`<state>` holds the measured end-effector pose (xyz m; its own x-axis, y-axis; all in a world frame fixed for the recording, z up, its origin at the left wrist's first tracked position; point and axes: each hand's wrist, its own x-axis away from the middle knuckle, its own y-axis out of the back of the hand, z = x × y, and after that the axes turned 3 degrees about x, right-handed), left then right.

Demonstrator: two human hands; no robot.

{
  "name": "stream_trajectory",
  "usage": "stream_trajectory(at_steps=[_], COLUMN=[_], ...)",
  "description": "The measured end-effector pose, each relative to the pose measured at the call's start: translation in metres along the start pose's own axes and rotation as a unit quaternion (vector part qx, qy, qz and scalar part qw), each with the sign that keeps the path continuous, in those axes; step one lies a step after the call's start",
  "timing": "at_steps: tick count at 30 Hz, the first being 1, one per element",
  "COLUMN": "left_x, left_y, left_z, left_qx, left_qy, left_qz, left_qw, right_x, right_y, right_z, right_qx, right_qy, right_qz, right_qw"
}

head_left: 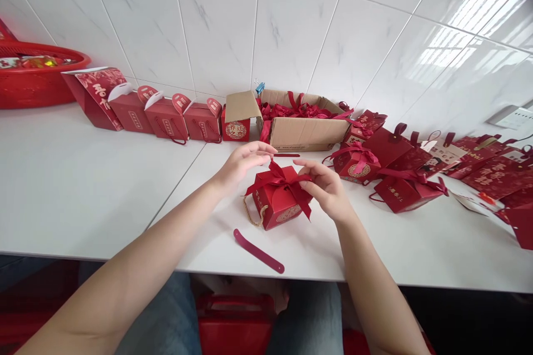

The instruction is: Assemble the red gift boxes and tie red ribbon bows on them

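Observation:
A red gift box (270,211) with gold print stands on the white table in front of me, a twisted rope handle (255,215) on its left side. A red ribbon bow (283,176) lies across its top, its tails hanging over the edges. My left hand (245,165) hovers at the box's back left, fingers stretched out and holding nothing, the tips close to the bow. At the bow's right side, my right hand (327,184) has thumb and fingers closed on the ribbon, with the index finger raised. A dark red strap (259,251) with holed ends lies nearer me.
Behind the box stands an open cardboard carton (306,133) of red ribbons. Several red boxes (166,117) line the wall at left, near a red basket (41,80). More ribboned boxes (406,191) and bags stand at right. Another strap (286,155) lies before the carton.

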<state>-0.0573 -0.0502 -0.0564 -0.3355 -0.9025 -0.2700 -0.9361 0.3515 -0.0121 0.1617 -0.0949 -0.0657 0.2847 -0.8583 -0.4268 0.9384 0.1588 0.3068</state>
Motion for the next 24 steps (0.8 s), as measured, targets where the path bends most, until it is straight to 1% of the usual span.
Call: stream_trajectory(at_steps=[2,5,9,11,13,16,19,21,24], left_x=[0.002,0.004,0.008,0.009,0.011,0.013,0.013,0.013,0.012], left_y=[-0.003,-0.006,-0.006,-0.007,-0.010,-0.015,-0.020,-0.020,-0.018], left_z=[-0.002,-0.005,-0.011,-0.013,-0.013,-0.009,-0.005,-0.005,-0.006], left_qx=[-0.018,-0.039,-0.073,-0.122,-0.193,-0.256,-0.260,-0.256,-0.260], left_qy=[0.014,0.012,0.015,0.007,-0.012,-0.019,-0.028,-0.045,-0.062], left_qz=[0.031,0.049,0.083,0.108,0.117,0.092,0.072,0.061,0.025], left_qw=[0.999,0.998,0.994,0.987,0.974,0.962,0.963,0.964,0.963], right_x=[-0.001,-0.002,-0.004,-0.004,-0.005,-0.006,-0.007,-0.006,-0.005], right_y=[0.000,-0.004,-0.012,-0.016,-0.020,-0.023,-0.022,-0.020,-0.014], right_z=[-0.002,-0.005,-0.007,-0.008,-0.010,-0.011,-0.011,-0.011,-0.010], right_qx=[-0.024,-0.039,-0.078,-0.104,-0.109,-0.065,-0.014,0.000,0.024], right_qy=[-0.010,-0.017,-0.036,-0.039,-0.034,-0.009,0.014,0.026,0.048], right_qz=[-0.020,-0.061,-0.074,-0.079,-0.087,-0.098,-0.105,-0.111,-0.106], right_qw=[0.999,0.997,0.994,0.991,0.990,0.993,0.994,0.994,0.993])
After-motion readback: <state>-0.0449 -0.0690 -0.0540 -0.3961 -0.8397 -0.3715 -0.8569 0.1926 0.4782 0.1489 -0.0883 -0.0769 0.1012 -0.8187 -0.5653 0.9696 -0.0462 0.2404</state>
